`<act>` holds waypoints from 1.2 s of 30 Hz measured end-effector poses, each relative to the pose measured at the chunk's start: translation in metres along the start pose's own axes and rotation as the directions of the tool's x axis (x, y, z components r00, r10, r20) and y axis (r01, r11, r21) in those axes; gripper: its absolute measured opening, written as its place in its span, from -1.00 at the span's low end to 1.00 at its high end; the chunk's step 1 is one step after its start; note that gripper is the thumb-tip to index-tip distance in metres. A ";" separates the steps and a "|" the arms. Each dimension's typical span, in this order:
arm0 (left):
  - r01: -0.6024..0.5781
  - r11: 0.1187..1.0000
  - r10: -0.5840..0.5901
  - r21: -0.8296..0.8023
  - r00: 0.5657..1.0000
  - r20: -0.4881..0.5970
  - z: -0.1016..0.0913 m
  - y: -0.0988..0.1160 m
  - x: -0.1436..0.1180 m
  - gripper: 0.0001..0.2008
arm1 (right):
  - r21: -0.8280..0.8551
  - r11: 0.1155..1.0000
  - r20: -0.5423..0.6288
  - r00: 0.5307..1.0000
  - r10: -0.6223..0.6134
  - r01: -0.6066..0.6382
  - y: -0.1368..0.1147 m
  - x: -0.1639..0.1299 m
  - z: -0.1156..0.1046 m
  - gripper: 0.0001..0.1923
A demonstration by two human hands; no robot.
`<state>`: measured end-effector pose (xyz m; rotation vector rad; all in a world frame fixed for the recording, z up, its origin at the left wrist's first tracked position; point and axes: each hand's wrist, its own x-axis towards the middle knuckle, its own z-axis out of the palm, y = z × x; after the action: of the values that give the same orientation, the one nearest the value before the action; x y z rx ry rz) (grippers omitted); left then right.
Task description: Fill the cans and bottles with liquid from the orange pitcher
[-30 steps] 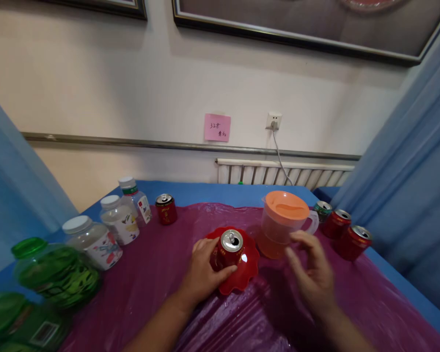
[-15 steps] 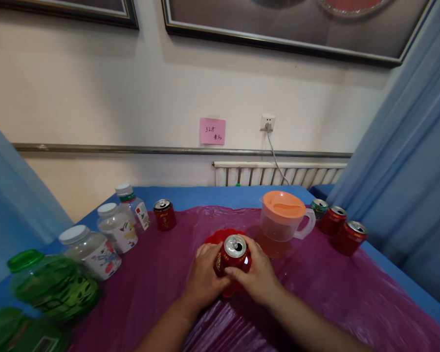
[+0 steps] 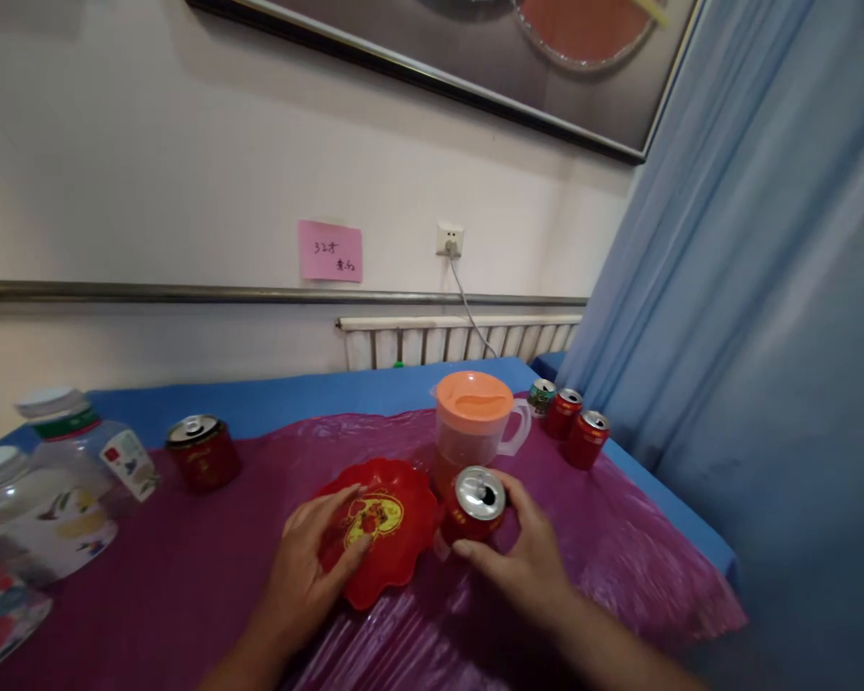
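My right hand grips an opened red drink can, held just right of a red scalloped plastic dish and in front of the pitcher. My left hand rests on the dish's left rim, fingers spread over it. The dish lies on a purple plastic sheet and shows a gold and red pattern inside. A clear pitcher with an orange lid and some orange liquid stands right behind the can.
Another red can stands at the back left, next to clear white-capped jars. Three cans cluster at the table's right edge beside a blue curtain. A blue cloth covers the table under the sheet.
The can has come off the dish and moved right in my right hand. My left hand let go of it and now lies on the dish. The view swung right.
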<state>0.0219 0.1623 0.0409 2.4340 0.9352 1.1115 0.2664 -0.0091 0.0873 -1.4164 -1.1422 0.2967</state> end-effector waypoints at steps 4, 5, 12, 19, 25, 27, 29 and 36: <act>0.038 0.998 -0.035 0.042 0.998 -0.061 0.000 -0.003 0.003 -0.54 | -0.128 0.986 -0.234 0.969 0.072 -0.104 0.030 -0.007 -0.062 -0.33; 0.044 0.998 -0.040 0.048 0.996 -0.077 0.001 -0.004 0.003 -0.55 | -0.158 0.978 -0.288 0.954 0.086 -0.136 0.040 -0.006 -0.078 -0.32; 0.081 0.994 -0.072 0.069 0.990 -0.124 0.006 -0.011 0.005 -0.52 | -0.273 0.893 -0.593 0.793 0.137 -0.359 0.114 0.017 -0.166 -0.15; 0.107 0.991 -0.096 0.077 0.986 -0.135 0.005 -0.012 0.006 -0.52 | -0.286 0.874 -0.631 0.764 0.137 -0.393 0.159 0.036 -0.187 -0.10; 0.102 0.993 -0.093 0.058 0.987 -0.130 0.007 -0.013 0.005 -0.53 | -0.316 0.847 -0.631 0.761 0.149 -0.428 0.172 0.040 -0.187 -0.08; 0.100 0.993 -0.092 0.054 0.987 -0.135 0.006 -0.010 0.006 -0.54 | -0.332 0.844 -0.618 0.773 0.143 -0.422 0.171 0.039 -0.187 -0.09; 0.101 0.994 -0.095 0.041 0.986 -0.137 0.004 -0.004 0.007 -0.55 | -0.350 0.843 -0.617 0.778 0.121 -0.409 0.166 0.036 -0.188 -0.08; 0.180 0.982 -0.186 -0.056 0.976 -0.114 -0.001 0.020 0.002 -0.67 | -0.408 0.856 -0.661 0.750 -0.037 -0.317 0.146 -0.009 -0.173 -0.25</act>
<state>0.0311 0.1487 0.0529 2.2138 1.1323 1.2066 0.4580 -0.0908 -0.0019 -1.8683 -0.5232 -0.4156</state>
